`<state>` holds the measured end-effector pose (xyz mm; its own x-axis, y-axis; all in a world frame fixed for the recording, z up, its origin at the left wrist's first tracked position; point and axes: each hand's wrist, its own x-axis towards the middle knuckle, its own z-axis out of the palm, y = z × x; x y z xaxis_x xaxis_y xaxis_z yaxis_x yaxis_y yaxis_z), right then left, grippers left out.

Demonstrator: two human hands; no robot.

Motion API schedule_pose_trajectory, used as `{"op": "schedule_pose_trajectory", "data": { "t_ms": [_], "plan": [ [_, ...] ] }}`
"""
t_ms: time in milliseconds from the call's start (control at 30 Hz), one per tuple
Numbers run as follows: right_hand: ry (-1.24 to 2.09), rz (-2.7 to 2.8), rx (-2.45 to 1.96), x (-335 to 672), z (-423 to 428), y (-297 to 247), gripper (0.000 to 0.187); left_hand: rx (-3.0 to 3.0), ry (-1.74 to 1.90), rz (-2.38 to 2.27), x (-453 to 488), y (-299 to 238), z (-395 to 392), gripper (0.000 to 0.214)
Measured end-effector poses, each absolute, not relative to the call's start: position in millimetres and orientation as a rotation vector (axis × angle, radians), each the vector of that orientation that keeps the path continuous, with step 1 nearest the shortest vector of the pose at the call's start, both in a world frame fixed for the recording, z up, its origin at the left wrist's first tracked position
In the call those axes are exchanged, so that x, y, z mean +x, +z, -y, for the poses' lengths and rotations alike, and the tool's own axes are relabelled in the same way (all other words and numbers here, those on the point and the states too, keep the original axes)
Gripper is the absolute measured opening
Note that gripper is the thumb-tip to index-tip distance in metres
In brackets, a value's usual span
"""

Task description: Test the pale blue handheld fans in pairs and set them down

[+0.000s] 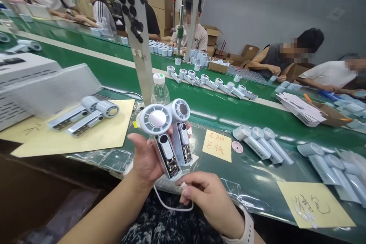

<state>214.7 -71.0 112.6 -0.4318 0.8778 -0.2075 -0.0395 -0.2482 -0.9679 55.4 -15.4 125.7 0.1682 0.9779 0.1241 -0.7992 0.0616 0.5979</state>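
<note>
Both hands are gripping: the fingers of the left hand (148,162) are curling behind the front handheld fan (164,143) and the rear handheld fan (183,135), while its thumb is standing away from them, pointing upward. The front fan is leaning against the palm and the rear one is sitting just beyond it, nearer the fingertips; both are showing dark circuit boards on their handles. Below these fingers, the thumb and forefinger of the right hand (210,190) are pinching a white cable plug (183,185) near the front fan's lower end; whether plug and fan are touching, I cannot tell. A white cable (174,209) is looping beneath both sets of fingers, and a white wrist strap (246,223) is circling the right wrist. Just beyond the left fingers, a clear bottle (159,93) is standing. Right of the fingers, a yellow note (216,146) with red handwriting is lying beside a round pink sticker (237,147); farther right, three pale blue fans (259,148) are lying side by side. Well left of the fingers, two pale blue fans (82,125) are lying on a yellow sheet (118,129), with a white slotted box (25,65) behind. Farthest from the fingers, a row of fans (211,84) is lying along a green conveyor (108,74), and several co-workers (267,59) are lining its far side.
</note>
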Motion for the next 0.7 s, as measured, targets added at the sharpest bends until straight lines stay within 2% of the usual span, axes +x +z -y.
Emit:
{"op": "schedule_pose_trajectory", "data": {
  "t_ms": [233, 400, 567, 700],
  "plan": [
    [1.514, 1.366, -1.089, 202, 78, 97, 0.029, 0.651, 1.446, -0.367, 73, 127, 16, 0.065],
    [1.675, 1.202, -1.032, 191, 83, 89, 0.046, 0.712, 1.582, -0.486, 70, 124, 21, 0.067],
    [1.305, 1.672, -0.994, 199, 79, 99, 0.042, 0.533, 1.503, -0.363, 64, 128, 21, 0.061],
    [1.329, 1.535, -1.089, 200, 79, 99, 0.040, 0.492, 1.480, -0.292, 60, 129, 21, 0.059]
  ]
}}
